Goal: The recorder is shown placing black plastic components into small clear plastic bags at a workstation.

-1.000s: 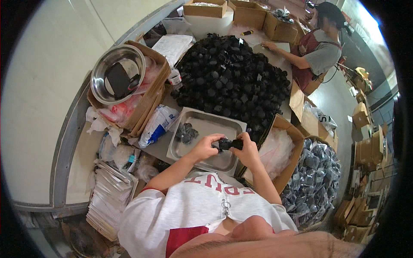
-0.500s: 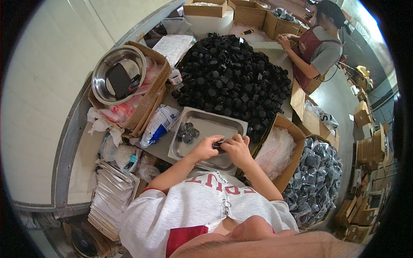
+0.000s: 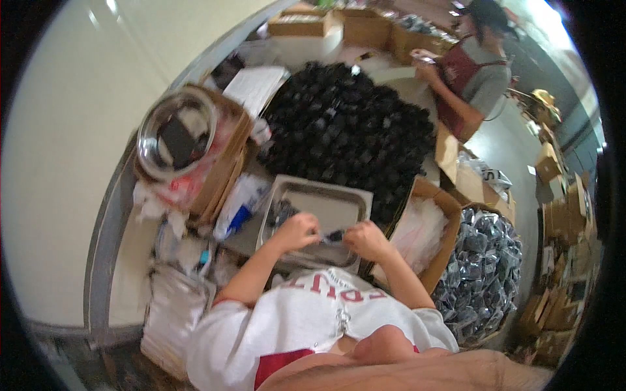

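Pinches small dark piece (image 3: 334,236) in right fingers (image 3: 351,235); cannot judge left fingers (image 3: 314,227). Seemingly has black heap (image 3: 349,127) remaining at one o'clock, clear-bagged pieces (image 3: 481,277) done at four.

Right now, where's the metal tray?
Centre of the head view: the metal tray is in front of the black heap, white bag to its left, open carton to its right.

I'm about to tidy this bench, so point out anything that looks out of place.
The metal bowl sits on an open box of plastic bags, an unsteady-looking perch. White crumpled wrapping sticks out at that box's near end, looking untidy. The black heap lies loose beyond the tray, though that may be usual.
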Tool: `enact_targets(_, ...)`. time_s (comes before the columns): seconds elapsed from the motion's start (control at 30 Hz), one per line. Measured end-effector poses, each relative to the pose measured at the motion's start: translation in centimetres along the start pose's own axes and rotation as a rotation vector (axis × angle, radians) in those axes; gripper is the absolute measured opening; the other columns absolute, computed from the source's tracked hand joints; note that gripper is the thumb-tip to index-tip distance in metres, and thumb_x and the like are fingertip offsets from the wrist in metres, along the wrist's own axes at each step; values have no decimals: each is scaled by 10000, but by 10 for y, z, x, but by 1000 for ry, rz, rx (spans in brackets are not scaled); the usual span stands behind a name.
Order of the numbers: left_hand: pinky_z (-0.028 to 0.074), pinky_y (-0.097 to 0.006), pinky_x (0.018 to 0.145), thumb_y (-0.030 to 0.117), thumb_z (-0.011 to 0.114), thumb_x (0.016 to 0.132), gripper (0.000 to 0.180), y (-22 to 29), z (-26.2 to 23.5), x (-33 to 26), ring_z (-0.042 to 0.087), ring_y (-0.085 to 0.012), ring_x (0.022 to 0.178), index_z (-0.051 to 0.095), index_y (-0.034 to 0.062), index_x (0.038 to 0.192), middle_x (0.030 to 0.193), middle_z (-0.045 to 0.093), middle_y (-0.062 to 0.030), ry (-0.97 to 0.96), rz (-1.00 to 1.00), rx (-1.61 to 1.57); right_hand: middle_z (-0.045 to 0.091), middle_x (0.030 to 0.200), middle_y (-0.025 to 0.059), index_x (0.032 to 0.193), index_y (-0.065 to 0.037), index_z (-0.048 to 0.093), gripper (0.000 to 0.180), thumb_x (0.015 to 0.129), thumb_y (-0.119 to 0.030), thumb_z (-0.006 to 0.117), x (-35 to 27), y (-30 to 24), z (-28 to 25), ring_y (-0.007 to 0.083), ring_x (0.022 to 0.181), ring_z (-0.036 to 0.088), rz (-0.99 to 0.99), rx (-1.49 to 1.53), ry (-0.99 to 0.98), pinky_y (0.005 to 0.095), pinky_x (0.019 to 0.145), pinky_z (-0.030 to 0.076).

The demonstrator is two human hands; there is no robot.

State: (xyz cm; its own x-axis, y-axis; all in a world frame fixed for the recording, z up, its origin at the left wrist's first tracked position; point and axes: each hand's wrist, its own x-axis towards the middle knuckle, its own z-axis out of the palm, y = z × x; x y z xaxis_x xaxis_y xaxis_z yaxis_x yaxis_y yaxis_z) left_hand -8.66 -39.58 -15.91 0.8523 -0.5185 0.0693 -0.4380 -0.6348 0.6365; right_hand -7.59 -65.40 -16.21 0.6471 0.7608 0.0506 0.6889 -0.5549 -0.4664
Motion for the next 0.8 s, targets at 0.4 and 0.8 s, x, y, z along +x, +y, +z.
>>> enact_targets(0.4, 413, -429, 926, 150, 709, 726, 161, -10, 21, 12, 530, -298, 1110, 686, 110, 881, 1201, 573, -92, -30, 337, 291, 634, 901, 51, 790, -137, 674, 114, 767, -236, 624, -23, -8, 31, 247, 901, 608, -62, -62, 153, 409, 794, 468)
enact_targets(0.8, 448, -390, 911, 185, 691, 755, 359, -96, 67, 9, 581, -311, 1066, 645, 66, 1090, 1105, 630, -164, -335, 227, -128, 637, 975, 91, 888, -109, 688, 172, 815, -249, 618, -31, -12, 31, 294, 977, 588, -3, 27, 249, 425, 856, 466)
